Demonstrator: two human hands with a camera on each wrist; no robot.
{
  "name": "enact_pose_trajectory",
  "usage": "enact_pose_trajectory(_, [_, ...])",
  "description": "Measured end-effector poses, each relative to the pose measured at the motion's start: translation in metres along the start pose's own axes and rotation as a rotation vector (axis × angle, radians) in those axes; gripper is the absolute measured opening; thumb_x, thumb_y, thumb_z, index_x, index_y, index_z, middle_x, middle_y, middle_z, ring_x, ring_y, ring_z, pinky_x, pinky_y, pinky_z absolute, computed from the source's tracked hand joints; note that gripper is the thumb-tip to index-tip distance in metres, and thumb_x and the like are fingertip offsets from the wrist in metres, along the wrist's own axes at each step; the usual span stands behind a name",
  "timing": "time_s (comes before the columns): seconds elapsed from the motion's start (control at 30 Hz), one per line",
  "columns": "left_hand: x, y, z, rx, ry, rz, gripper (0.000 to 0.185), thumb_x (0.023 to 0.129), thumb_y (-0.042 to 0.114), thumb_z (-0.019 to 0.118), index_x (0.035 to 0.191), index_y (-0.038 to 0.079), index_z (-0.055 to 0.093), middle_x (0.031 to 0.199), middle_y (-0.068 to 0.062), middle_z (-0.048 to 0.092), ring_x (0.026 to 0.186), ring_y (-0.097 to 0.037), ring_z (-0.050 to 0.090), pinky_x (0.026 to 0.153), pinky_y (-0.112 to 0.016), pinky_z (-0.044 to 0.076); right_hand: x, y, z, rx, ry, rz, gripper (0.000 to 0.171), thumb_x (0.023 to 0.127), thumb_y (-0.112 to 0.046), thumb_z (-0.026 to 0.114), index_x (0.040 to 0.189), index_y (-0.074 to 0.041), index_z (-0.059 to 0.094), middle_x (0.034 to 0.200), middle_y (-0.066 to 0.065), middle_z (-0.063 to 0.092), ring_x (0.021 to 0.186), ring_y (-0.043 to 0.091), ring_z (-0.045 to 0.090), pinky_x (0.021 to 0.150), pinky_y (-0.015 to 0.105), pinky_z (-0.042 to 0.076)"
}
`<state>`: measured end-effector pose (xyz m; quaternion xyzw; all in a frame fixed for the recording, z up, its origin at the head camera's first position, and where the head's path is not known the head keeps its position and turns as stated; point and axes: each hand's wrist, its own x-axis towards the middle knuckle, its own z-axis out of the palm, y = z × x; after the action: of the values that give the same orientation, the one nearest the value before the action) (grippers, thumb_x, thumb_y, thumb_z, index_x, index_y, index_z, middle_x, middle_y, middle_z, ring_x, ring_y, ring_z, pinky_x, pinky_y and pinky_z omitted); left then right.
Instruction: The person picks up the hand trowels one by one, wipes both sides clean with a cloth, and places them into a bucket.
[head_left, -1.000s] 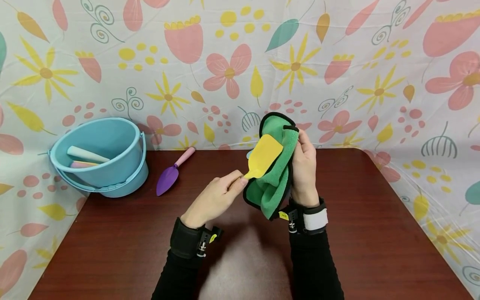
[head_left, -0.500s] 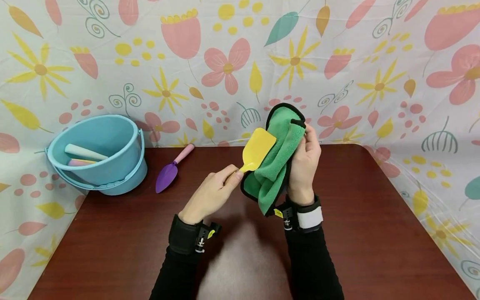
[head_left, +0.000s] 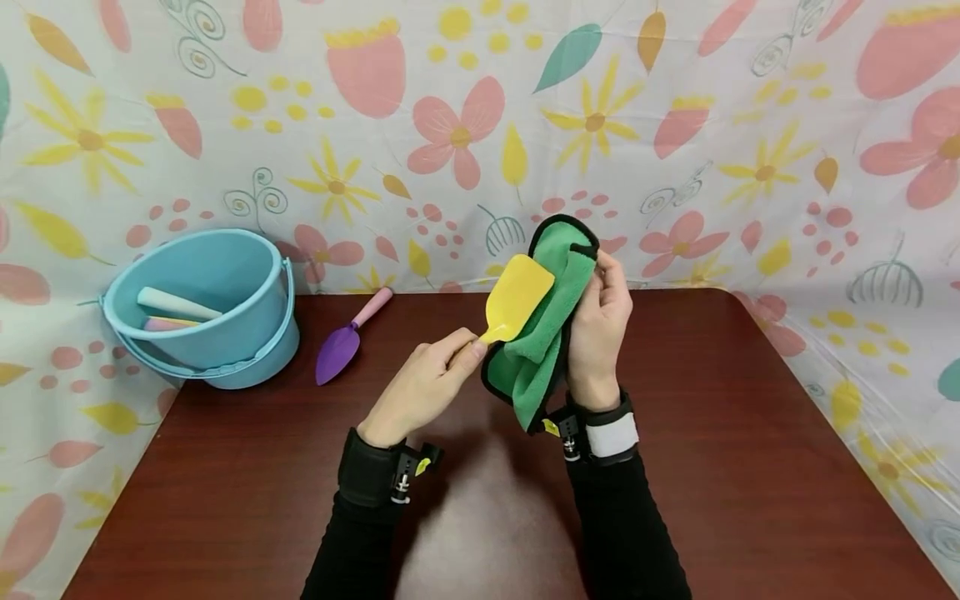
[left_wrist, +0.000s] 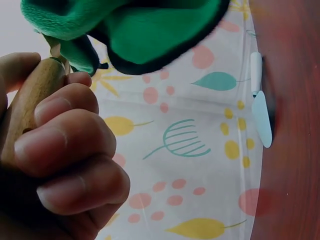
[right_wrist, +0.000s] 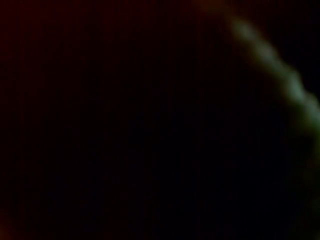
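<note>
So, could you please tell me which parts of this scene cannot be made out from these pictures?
- Right wrist view: almost wholly dark, seemingly covered by the green cloth; nothing readable.
- Right hand palm and fingertips: head view, hidden behind the cloth.
- Yellow shovel handle: head view, buried in the left hand; the left wrist view shows only a wooden stub.
- Blue bucket contents: head view, rim hides all but two handles.
- Pale tool: left wrist view, small and edge-on.
</note>
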<state>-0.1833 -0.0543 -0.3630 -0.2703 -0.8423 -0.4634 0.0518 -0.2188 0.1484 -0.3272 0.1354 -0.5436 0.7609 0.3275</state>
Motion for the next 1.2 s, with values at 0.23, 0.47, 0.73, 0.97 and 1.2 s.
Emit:
enact_pose_trajectory(0.23, [-0.003, -0.004, -0.009, -0.015, 0.018, -0.019, 0.031, 0.104, 0.048, 0.040, 0.094, 0.026, 0.059, 0.062, 0.003, 0.031, 0.048, -0.011, 0.026, 0.048, -0.027, 0.023, -0.017, 0.017, 0.008, -0.171, -0.122, 0.023, 0.028, 0.105, -0.007, 0.037, 0.125, 0.004, 0.054, 0.082, 0.006, 0.058, 0.068, 0.015, 0.058, 0.062, 0.022, 0.045])
enact_pose_trajectory(0.47, [-0.003, -0.004, -0.008, -0.053, -0.035, -0.041, 0.033, 0.103, 0.050, 0.041, 0.089, 0.024, 0.055, 0.063, 0.002, 0.030, 0.049, -0.012, 0.025, 0.048, -0.027, 0.023, -0.030, 0.031, 0.002, -0.147, -0.250, 0.093, 0.027, 0.105, -0.016, 0.045, 0.122, 0.003, 0.056, 0.093, 0.011, 0.060, 0.069, 0.018, 0.059, 0.062, 0.024, 0.049])
enact_pose_trajectory(0.73, [0.002, -0.005, -0.004, -0.105, -0.059, -0.033, 0.035, 0.104, 0.047, 0.040, 0.087, 0.020, 0.054, 0.065, 0.001, 0.032, 0.052, -0.014, 0.028, 0.051, -0.027, 0.025, -0.037, 0.034, 0.002, -0.077, -0.337, 0.243, 0.033, 0.105, -0.024, 0.047, 0.127, -0.002, 0.057, 0.101, 0.011, 0.058, 0.085, 0.018, 0.059, 0.071, 0.025, 0.050])
enact_pose_trajectory(0.97, [0.004, -0.006, 0.002, -0.180, -0.160, -0.071, 0.038, 0.104, 0.044, 0.041, 0.091, 0.011, 0.055, 0.064, 0.000, 0.038, 0.053, -0.014, 0.035, 0.054, -0.027, 0.031, -0.033, 0.040, -0.005, -0.093, -0.310, 0.282, 0.028, 0.105, -0.027, 0.046, 0.114, -0.003, 0.058, 0.094, 0.010, 0.054, 0.086, 0.020, 0.055, 0.075, 0.026, 0.046])
enact_pose_trajectory(1.2, [0.003, -0.006, 0.006, -0.194, -0.270, -0.152, 0.038, 0.104, 0.047, 0.042, 0.087, 0.014, 0.052, 0.063, 0.000, 0.034, 0.054, -0.014, 0.032, 0.056, -0.028, 0.029, -0.024, 0.047, -0.020, -0.104, -0.220, 0.275, 0.026, 0.106, -0.025, 0.046, 0.106, -0.001, 0.055, 0.087, 0.007, 0.052, 0.076, 0.018, 0.052, 0.071, 0.025, 0.043])
